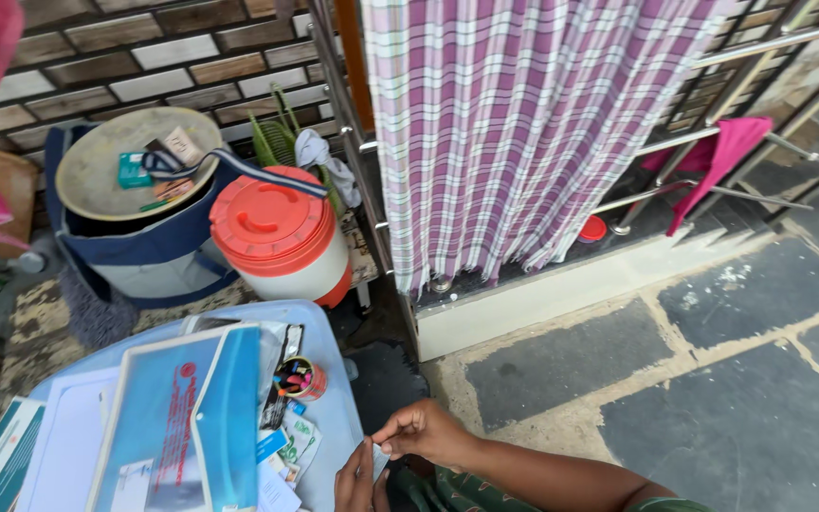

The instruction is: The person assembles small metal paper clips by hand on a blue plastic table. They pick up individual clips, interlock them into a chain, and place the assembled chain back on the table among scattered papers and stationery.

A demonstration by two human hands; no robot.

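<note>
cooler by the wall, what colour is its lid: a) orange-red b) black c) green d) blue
a, the cooler has an orange-red lid above a white body, and it stands beside the blue bag at the brick wall.

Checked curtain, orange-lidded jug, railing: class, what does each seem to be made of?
Checked curtain: woven cloth, matte, hanging in soft folds. Orange-lidded jug: probably plastic, with a smooth moulded lid and faint sheen. Railing: likely polished steel, with bright reflective tubes.
</note>
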